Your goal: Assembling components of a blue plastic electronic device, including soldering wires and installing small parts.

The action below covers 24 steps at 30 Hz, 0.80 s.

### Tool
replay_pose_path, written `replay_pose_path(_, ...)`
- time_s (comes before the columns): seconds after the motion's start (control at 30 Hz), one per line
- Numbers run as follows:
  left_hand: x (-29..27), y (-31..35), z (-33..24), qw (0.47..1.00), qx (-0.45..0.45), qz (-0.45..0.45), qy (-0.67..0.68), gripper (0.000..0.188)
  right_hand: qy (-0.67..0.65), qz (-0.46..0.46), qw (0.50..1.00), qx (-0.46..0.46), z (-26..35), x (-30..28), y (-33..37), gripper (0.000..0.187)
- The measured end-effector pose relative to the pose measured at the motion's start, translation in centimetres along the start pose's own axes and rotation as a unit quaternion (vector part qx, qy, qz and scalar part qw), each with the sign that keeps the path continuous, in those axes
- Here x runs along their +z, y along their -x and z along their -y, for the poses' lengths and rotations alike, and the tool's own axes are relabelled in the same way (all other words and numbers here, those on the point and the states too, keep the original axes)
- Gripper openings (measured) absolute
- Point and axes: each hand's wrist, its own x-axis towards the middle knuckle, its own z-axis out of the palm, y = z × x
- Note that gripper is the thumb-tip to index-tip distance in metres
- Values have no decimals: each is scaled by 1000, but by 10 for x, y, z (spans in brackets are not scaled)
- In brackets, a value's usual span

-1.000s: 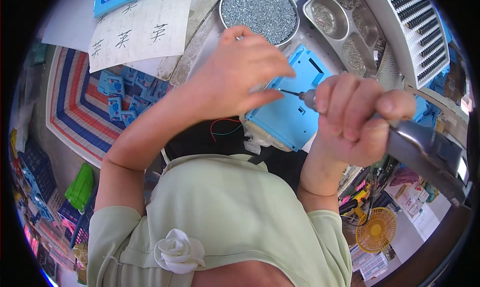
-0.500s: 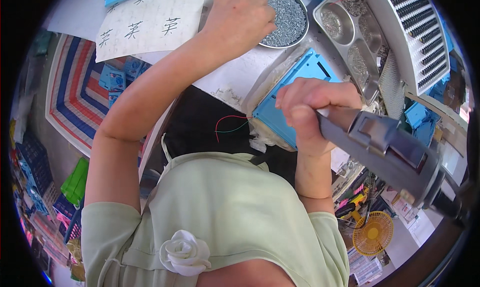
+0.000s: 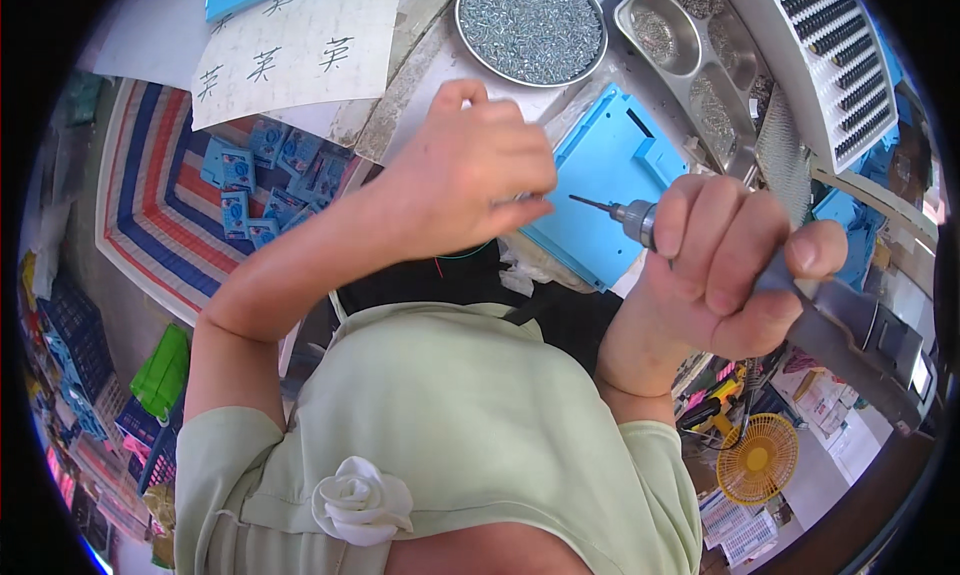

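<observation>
My right hand (image 3: 725,265) is wrapped round a dark electric screwdriver (image 3: 845,320). Its thin bit points left, just above a flat light-blue plastic casing (image 3: 612,170). Close to the casing's left edge is my left hand (image 3: 475,170), its fingers curled and the thumb against them. A small metallic glint shows between thumb and fingers, like screws. Behind that hand stands a round metal dish (image 3: 462,37) full of small silver screws (image 3: 535,25). A thin wire (image 3: 465,257), partly hidden by my left hand, hangs off the casing's near side.
A compartment tray (image 3: 690,60) with small metal parts stands at the back right, beside a white rack (image 3: 835,65) with black rows. Handwritten paper (image 3: 300,60) lies back left. Below it, a striped bag (image 3: 150,195) holds blue packs (image 3: 240,190). A yellow basket (image 3: 757,458) sits lower right.
My left hand has come away from the screw dish toward me, to the casing's left edge. My right hand has turned the screwdriver, so its bit now shows, pointing left over the casing.
</observation>
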Motion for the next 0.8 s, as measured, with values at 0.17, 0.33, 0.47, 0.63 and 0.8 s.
replay_pose_path(0.17, 11, 18, -11, 998, 38, -47, 8, 21, -4, 5, 1000, 12, 0, 8, 9, 26)
replay_pose_path(0.33, 13, 17, -16, 997, 33, -56, 45, 21, -12, 5, 1000, -1, -1, 16, 13, 27)
replay_pose_path(0.47, 11, 18, -15, 998, 38, -50, 25, 23, -17, -15, 1000, 5, -7, 24, 18, 29)
replay_pose_path(0.63, 3, 18, -15, 999, 37, 10, -2, 53, -38, -88, 994, 43, -9, 33, 31, 31)
replay_pose_path(0.8, 4, 12, -5, 990, 24, 126, 53, 73, 43, -83, 995, 47, -28, 37, 34, 29)
